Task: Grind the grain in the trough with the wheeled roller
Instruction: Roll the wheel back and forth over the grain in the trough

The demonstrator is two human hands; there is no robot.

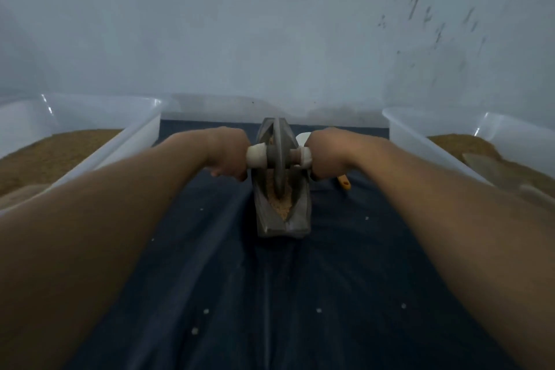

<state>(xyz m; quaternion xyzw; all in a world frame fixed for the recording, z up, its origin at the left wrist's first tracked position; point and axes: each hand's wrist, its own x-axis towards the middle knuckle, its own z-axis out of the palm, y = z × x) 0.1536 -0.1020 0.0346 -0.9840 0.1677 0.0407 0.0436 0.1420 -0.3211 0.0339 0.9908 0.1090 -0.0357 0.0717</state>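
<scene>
The grey boat-shaped metal trough (295,219) sat on a dark blue sheet (270,294), with tan crushed grain (282,204) along its groove. The grey disc-wheeled roller (279,156) stood upright in the trough. The left hand (229,156) and right hand (326,153) each had fingers clenched round a white-wrapped axle handle. Clear plastic tubs (132,141) of brown grain flanked both sides.

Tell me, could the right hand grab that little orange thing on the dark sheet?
Probably yes, once it lets go: the right hand grips the grey wheeled roller, and the small orange object lies right beside it with nothing between.
</scene>
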